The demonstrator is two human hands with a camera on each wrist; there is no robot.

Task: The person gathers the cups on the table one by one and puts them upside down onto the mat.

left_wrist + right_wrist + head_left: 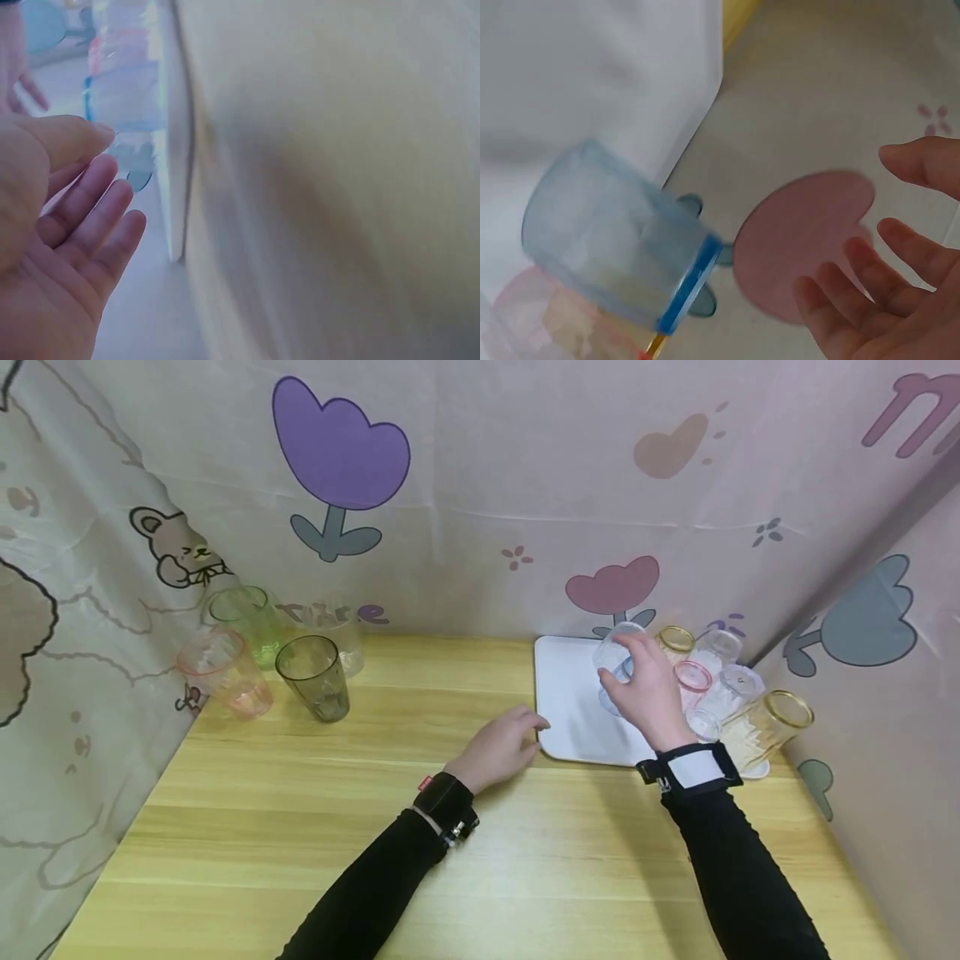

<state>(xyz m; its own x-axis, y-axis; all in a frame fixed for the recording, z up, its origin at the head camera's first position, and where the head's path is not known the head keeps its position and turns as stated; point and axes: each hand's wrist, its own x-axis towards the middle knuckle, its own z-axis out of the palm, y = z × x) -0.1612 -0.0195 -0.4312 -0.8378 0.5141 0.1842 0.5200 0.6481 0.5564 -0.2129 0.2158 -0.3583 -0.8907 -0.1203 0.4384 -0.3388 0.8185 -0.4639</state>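
Resting your left hand (498,747) on the table (375,827) at the white tray's (570,710) front-left edge looks like bracing to me; its fingers are loose and hold nothing. Over the tray, your right hand (648,693) is spread right beside the tilted blue-rimmed cup (615,656), not wrapped round it. On the tray's right side the cup cluster (720,693) is roughly six, though they overlap. Well left of the tray stand four tumblers: pink (225,675), dark (313,678), green (251,618) and clear (341,643).

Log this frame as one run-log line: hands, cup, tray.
right hand: at blue-rimmed clear cup over white tray, grip unclear | left hand: open, on table at tray edge | four tumblers back left
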